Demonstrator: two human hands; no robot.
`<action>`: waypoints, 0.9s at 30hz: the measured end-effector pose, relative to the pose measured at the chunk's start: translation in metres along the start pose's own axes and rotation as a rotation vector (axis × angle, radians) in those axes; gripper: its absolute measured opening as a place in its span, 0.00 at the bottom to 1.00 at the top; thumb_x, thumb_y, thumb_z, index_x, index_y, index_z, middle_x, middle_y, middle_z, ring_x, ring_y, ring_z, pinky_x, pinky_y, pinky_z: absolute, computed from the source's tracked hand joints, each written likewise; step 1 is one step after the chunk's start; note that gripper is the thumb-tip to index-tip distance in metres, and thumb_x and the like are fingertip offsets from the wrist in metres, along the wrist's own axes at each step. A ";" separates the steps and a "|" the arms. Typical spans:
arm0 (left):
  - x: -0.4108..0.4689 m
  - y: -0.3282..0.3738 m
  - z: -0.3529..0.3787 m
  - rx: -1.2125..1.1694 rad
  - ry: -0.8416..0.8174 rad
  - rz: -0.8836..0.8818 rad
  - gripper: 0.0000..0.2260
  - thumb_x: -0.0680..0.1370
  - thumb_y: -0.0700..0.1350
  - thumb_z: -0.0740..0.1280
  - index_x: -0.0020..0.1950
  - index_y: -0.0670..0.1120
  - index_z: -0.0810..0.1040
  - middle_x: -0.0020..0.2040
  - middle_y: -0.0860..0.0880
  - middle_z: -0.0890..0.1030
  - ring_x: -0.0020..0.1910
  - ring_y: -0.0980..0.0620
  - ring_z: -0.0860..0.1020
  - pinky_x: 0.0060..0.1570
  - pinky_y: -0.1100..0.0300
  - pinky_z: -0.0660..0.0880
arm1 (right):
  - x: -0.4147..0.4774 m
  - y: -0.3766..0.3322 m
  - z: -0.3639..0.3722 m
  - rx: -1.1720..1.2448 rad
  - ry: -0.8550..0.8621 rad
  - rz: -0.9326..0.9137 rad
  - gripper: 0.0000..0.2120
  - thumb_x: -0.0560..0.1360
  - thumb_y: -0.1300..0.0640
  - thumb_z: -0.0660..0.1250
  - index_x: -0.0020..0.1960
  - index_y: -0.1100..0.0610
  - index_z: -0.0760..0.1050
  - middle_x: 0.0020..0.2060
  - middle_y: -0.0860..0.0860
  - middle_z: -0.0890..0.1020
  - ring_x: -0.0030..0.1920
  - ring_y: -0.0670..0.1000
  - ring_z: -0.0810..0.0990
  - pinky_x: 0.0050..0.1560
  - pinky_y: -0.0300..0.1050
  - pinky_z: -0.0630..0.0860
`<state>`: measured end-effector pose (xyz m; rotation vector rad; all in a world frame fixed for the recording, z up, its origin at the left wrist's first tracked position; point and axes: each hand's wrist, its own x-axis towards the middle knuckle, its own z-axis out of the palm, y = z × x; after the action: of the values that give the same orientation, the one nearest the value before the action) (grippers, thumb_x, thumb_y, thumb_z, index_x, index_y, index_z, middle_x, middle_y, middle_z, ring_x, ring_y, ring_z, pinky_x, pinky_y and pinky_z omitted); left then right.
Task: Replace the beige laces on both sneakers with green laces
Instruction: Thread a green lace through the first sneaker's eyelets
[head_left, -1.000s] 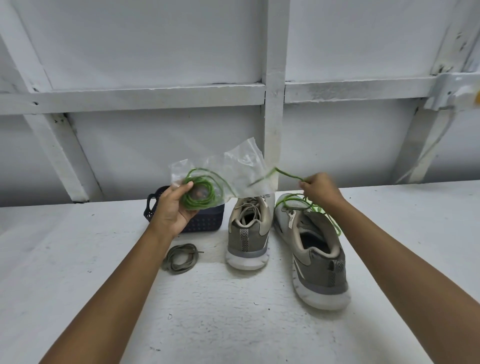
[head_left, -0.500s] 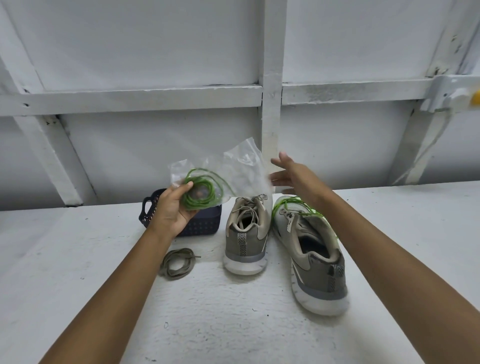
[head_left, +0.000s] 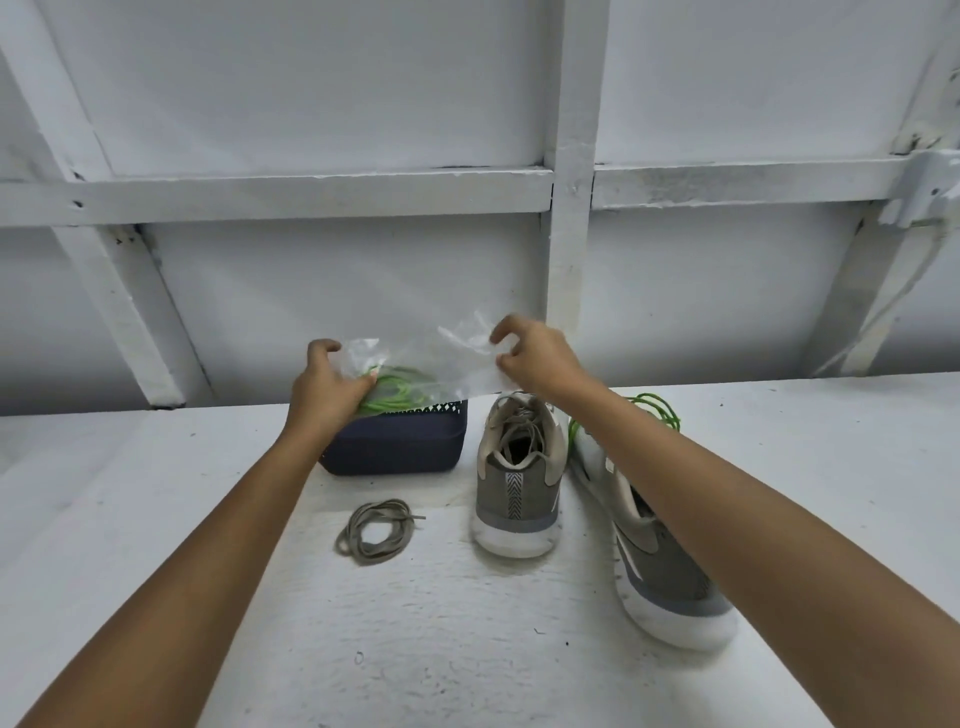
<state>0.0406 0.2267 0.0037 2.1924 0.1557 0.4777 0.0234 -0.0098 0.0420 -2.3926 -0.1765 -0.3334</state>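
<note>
- Two bare hands hold a clear plastic bag (head_left: 452, 358) above a dark blue basket (head_left: 400, 452), which stands at the back of a white desk (head_left: 467, 649).
- At the bag's left end, the left hand (head_left: 324, 389) takes a firm grip, its fingers (head_left: 363, 385) curled round the plastic and the coiled green lace (head_left: 400, 392) showing through it.
- At the bag's right edge, the right hand (head_left: 540, 361) arches over the plastic with bent fingers (head_left: 501, 332). Thumb and fingertips appear to pinch the film between them.
- The bag stretches nearly level between the two hands, and the coil sags towards the basket's rim.
- Just right of the basket, the grey sneaker (head_left: 517, 488) stands upright with its heel to the camera and beige laces threaded through its eyelets.
- Beside it on the right, the second sneaker (head_left: 670, 582) lies at an angle, its upper largely hidden by the right forearm. Whether it carries any lacing cannot be told.
- A loose green lace (head_left: 652, 408) lies looped over that shoe's toe end, visible on both sides of the forearm.
- On the desk in front of the basket, a beige lace (head_left: 376, 530) rests in a loose coil, apart from both shoes.
- Behind the desk runs a white wall (head_left: 311, 93) crossed by painted beams.
</note>
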 end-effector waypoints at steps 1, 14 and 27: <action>0.002 -0.003 -0.002 0.122 0.002 0.085 0.23 0.75 0.49 0.70 0.66 0.46 0.66 0.48 0.44 0.76 0.47 0.44 0.74 0.44 0.56 0.68 | 0.003 -0.003 0.006 -0.083 -0.051 -0.017 0.14 0.75 0.64 0.62 0.60 0.55 0.74 0.47 0.57 0.79 0.45 0.53 0.77 0.47 0.44 0.75; 0.028 -0.026 0.014 1.297 -0.218 0.324 0.08 0.76 0.45 0.61 0.50 0.54 0.79 0.46 0.54 0.80 0.51 0.50 0.74 0.51 0.54 0.63 | 0.014 -0.020 0.073 -0.666 -0.315 -0.092 0.12 0.73 0.60 0.65 0.34 0.56 0.65 0.32 0.50 0.70 0.39 0.54 0.72 0.46 0.49 0.64; 0.010 0.027 0.032 0.803 -0.173 0.421 0.13 0.78 0.51 0.60 0.59 0.53 0.79 0.58 0.45 0.76 0.59 0.43 0.73 0.57 0.49 0.66 | -0.003 -0.009 0.011 -0.363 -0.241 -0.162 0.15 0.79 0.50 0.60 0.58 0.55 0.79 0.55 0.55 0.79 0.56 0.56 0.76 0.58 0.51 0.72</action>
<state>0.0604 0.1894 0.0100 3.0656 -0.2637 0.5040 0.0206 0.0046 0.0391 -2.7828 -0.4558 -0.1584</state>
